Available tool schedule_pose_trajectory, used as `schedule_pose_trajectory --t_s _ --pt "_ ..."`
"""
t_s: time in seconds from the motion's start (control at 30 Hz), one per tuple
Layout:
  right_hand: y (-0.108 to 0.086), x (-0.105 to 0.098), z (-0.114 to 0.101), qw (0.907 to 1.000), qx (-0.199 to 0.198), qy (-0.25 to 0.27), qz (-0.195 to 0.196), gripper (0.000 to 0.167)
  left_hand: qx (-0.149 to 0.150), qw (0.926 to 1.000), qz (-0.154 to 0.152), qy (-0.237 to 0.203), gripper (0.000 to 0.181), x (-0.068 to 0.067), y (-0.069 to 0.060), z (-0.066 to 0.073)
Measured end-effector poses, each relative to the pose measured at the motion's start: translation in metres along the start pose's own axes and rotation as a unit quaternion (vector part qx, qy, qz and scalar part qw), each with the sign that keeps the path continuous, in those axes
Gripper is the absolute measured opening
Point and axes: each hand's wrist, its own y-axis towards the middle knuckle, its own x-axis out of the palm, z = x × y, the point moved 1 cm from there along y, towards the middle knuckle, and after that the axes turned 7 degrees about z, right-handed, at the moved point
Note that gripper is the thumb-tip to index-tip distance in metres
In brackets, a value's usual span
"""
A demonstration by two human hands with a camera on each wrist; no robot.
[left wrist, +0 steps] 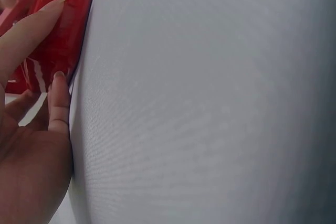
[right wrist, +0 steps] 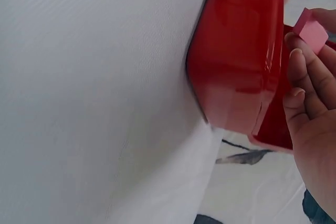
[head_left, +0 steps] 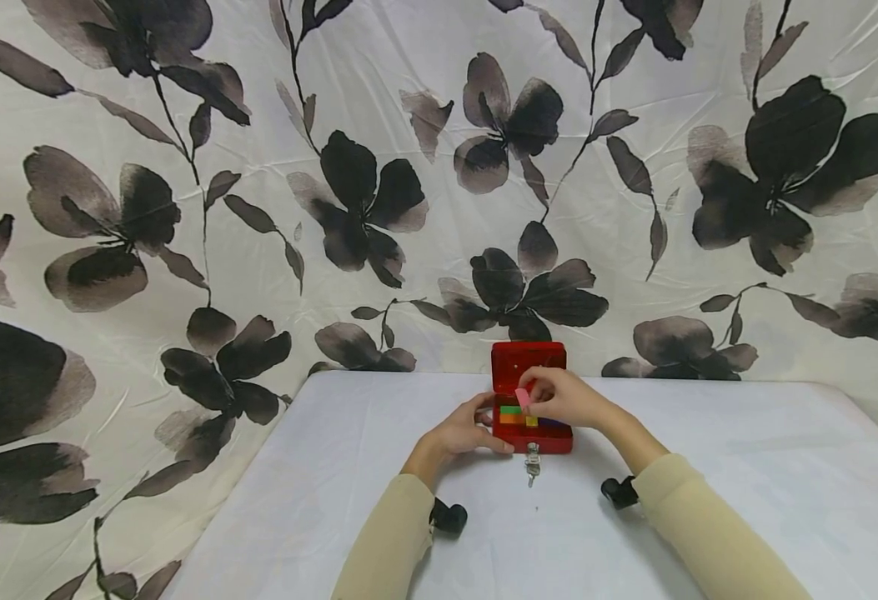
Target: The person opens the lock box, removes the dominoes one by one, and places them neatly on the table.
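A red metal box (head_left: pixel 544 443) stands on the table with its lid (head_left: pixel 509 357) raised. Green, orange and yellow blocks (head_left: pixel 512 417) lie inside it. The left hand (head_left: pixel 459 433) holds the box's left side, its thumb along the front face; in the left wrist view that hand (left wrist: pixel 37 145) has thumb and fingers around the box corner (left wrist: pixel 63 40). Above the box opening, the right hand (head_left: pixel 562 398) pinches a pink block (head_left: pixel 523 397). The right wrist view shows the pink block (right wrist: pixel 312 31) between the fingertips of the right hand (right wrist: pixel 320 87), beside the box (right wrist: pixel 236 61).
Keys (head_left: pixel 533 467) hang from the lock at the box's front. A white cloth covers the table (head_left: pixel 529 550). Behind it hangs a white curtain (head_left: pixel 439 225) with dark flowers. Black wrist devices (head_left: pixel 449 517) are on both arms.
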Motion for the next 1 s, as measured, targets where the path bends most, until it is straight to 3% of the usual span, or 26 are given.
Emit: schedule_pose_trajectory --t_s 0.47,0.7,1.0 --pt "-0.025 -0.027 0.014 0.9982 0.045 -0.013 0.037 0.032 0.002 0.9999 0.012 0.012 0.093 0.001 -0.001 -0.001" --pt "-0.035 -0.039 0.028 0.9975 0.048 -0.028 0.043 0.034 0.002 0.9999 0.014 0.008 0.092 0.001 -0.001 -0.001" --pt "-0.042 -0.045 0.045 0.9938 0.092 -0.045 0.042 0.031 0.0 0.9998 0.016 0.014 0.095 0.001 -0.002 -0.002"
